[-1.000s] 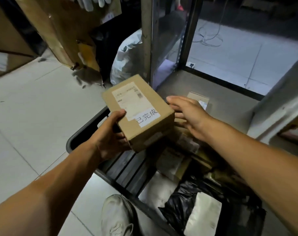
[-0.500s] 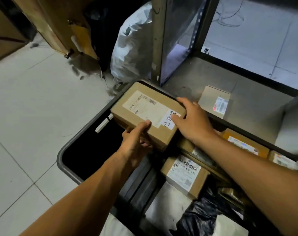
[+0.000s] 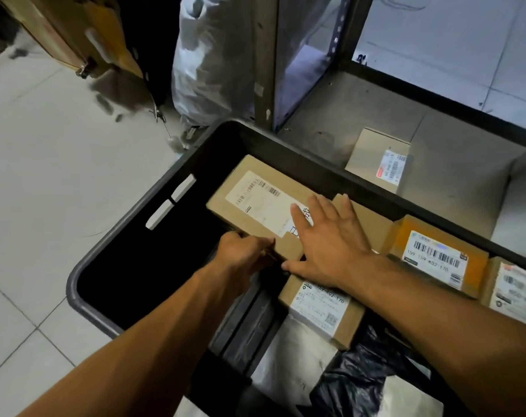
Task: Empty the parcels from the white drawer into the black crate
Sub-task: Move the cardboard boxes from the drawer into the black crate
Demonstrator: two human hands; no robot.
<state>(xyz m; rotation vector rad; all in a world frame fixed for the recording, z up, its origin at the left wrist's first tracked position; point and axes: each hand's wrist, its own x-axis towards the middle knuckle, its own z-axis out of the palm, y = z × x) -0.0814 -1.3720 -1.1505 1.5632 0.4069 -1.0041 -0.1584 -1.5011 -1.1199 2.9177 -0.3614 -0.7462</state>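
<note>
A brown cardboard parcel (image 3: 255, 200) with a white barcode label lies inside the black crate (image 3: 111, 245), near its far side. My right hand (image 3: 327, 239) presses flat on the parcel's right end, fingers straight and spread. My left hand (image 3: 243, 255) holds the parcel's near edge with curled fingers. Several other parcels fill the crate's right half: an orange-taped box (image 3: 436, 254), a small brown box (image 3: 321, 311) and black and white bags (image 3: 355, 383). The white drawer is not in view.
A small brown box (image 3: 379, 159) rests on the low grey shelf (image 3: 330, 121) behind the crate. A metal shelf post (image 3: 267, 61) and a white plastic sack (image 3: 207, 61) stand beyond the crate. Pale tiled floor (image 3: 45, 176) spreads to the left.
The labelled parcel has come down from above the crate's rim into the crate. My right hand has gone from its side to flat on top; my left hand has slid to the near edge.
</note>
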